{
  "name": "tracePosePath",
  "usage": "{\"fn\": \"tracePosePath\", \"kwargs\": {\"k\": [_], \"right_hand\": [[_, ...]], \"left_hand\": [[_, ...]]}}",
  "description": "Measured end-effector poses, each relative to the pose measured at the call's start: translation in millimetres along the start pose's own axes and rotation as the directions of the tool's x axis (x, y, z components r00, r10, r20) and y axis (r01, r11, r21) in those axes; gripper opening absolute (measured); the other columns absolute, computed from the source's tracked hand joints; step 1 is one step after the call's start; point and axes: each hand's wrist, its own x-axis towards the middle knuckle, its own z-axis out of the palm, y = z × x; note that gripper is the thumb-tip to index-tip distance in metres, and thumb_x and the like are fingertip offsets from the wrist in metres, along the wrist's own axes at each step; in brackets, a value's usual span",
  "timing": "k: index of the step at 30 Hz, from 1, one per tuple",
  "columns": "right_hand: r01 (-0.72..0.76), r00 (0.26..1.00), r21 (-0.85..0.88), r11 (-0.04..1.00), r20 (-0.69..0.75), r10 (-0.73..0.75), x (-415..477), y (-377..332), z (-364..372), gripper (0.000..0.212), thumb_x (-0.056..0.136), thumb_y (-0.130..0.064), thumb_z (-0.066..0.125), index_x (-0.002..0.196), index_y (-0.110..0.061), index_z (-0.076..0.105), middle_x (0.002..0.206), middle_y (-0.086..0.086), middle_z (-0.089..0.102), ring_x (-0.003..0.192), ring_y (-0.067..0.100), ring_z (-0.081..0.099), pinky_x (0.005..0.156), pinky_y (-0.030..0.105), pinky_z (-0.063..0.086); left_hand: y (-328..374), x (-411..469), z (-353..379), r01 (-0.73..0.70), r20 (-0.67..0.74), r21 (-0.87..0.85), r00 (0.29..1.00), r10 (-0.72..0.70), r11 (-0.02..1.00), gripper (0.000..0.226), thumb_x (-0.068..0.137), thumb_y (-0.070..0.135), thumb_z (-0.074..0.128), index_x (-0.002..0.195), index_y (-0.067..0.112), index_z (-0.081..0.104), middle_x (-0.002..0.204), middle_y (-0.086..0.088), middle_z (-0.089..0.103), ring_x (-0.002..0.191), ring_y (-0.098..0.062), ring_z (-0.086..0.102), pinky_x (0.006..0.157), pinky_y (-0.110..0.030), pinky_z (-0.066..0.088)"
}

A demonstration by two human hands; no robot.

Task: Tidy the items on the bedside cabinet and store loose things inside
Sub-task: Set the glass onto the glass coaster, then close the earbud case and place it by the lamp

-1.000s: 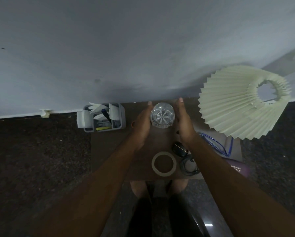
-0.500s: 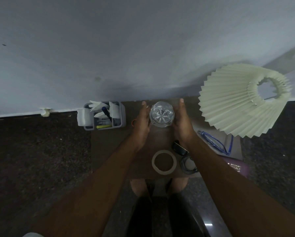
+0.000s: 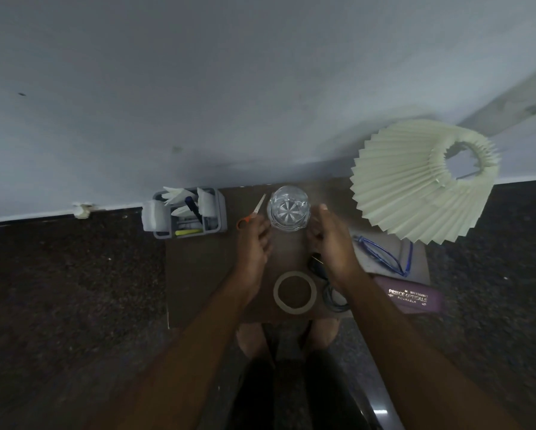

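Note:
A clear glass [image 3: 288, 211] stands upright at the back middle of the brown bedside cabinet top [image 3: 204, 274]. My left hand [image 3: 254, 243] sits just left of and below the glass, fingers curled, holding nothing. My right hand [image 3: 332, 240] is just right of the glass, fingers apart, not touching it. Orange-handled scissors [image 3: 252, 214] lie left of the glass. A tape roll [image 3: 294, 292] lies near the front edge. A dark small device [image 3: 316, 265] and a coiled cable [image 3: 333, 301] lie partly under my right wrist.
A grey caddy [image 3: 187, 214] with pens and papers stands at the back left corner. A pleated cream lampshade [image 3: 422, 181] overhangs the right side. Blue glasses [image 3: 384, 254] rest on a grey pad, a purple glasses case [image 3: 409, 296] beside them. Dark floor surrounds the cabinet.
Both hands let go of the glass and drew back toward me. The glass stays at the back of the cabinet, and the scissors are now uncovered.

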Motion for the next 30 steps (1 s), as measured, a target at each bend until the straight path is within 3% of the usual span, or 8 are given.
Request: {"fn": "tracePosePath", "kwargs": {"k": [3,5,8,11,18,24,30], "right_hand": [[0.014,0.999,0.033,0.999,-0.031,-0.013,-13,0,-2,0.037,0.106,-0.031,0.042,0.125,-0.008,0.064,0.120,0.008,0.071,0.109,0.013,0.069,0.075,0.017,0.056],[0.047,0.997,0.027,0.999,-0.056,-0.046,-21,-1,-2,0.032,0.105,-0.026,0.046,0.120,-0.006,0.065,0.117,0.012,0.071,0.108,0.019,0.069,0.077,0.022,0.056],[0.094,0.994,-0.006,0.996,-0.061,-0.094,-32,0,-9,0.019,0.103,-0.018,0.051,0.114,-0.014,0.066,0.114,0.010,0.071,0.108,0.025,0.067,0.082,0.030,0.055],[0.092,0.992,0.033,0.995,-0.086,-0.089,-44,1,-20,0.018,0.102,-0.011,0.052,0.114,-0.016,0.065,0.107,0.004,0.072,0.100,0.019,0.068,0.073,0.022,0.057],[0.080,0.974,0.121,0.989,-0.219,-0.052,-65,5,-56,0.028,0.103,-0.007,0.047,0.127,0.005,0.057,0.120,0.018,0.067,0.098,0.026,0.066,0.080,0.028,0.057],[0.114,0.953,0.131,0.985,-0.294,-0.072,-77,14,-81,0.027,0.102,-0.008,0.051,0.126,0.000,0.061,0.119,0.016,0.069,0.101,0.029,0.067,0.087,0.032,0.057],[0.109,0.945,0.058,0.992,-0.315,-0.086,-74,35,-92,0.020,0.097,-0.006,0.060,0.116,-0.009,0.066,0.109,0.009,0.073,0.098,0.021,0.071,0.087,0.030,0.059]], "left_hand": [[-11,-14,1,-0.014,-0.009,0.020,1.000,0.014,1.000,0.046,0.107,0.036,0.032,0.141,0.012,0.052,0.147,-0.009,0.053,0.136,-0.023,0.050,0.115,-0.041,0.037],[-18,-19,4,-0.021,-0.010,0.023,1.000,0.021,1.000,0.044,0.108,0.034,0.033,0.136,0.009,0.055,0.142,-0.011,0.057,0.133,-0.024,0.053,0.108,-0.039,0.041],[-28,-25,12,-0.018,-0.007,0.017,1.000,0.018,1.000,0.037,0.107,0.024,0.038,0.132,0.004,0.057,0.134,-0.017,0.062,0.125,-0.027,0.059,0.095,-0.030,0.049],[-39,-30,21,-0.011,0.015,0.040,1.000,0.011,0.999,0.034,0.106,0.018,0.042,0.131,0.001,0.058,0.126,-0.020,0.065,0.111,-0.027,0.065,0.089,-0.030,0.052],[-56,-32,32,0.006,0.071,0.105,0.997,-0.013,0.994,0.024,0.104,0.010,0.044,0.122,0.004,0.058,0.110,-0.017,0.065,0.096,-0.027,0.065,0.103,-0.045,0.047],[-62,-26,24,-0.019,0.075,0.208,0.997,0.003,0.978,0.021,0.100,0.003,0.049,0.119,0.003,0.059,0.097,-0.011,0.066,0.084,-0.020,0.066,0.094,-0.039,0.053],[-75,-17,17,-0.125,0.087,0.466,0.992,0.095,0.876,0.026,0.095,-0.003,0.058,0.121,-0.002,0.061,0.105,-0.014,0.066,0.096,-0.023,0.063,0.091,-0.039,0.053]]}}
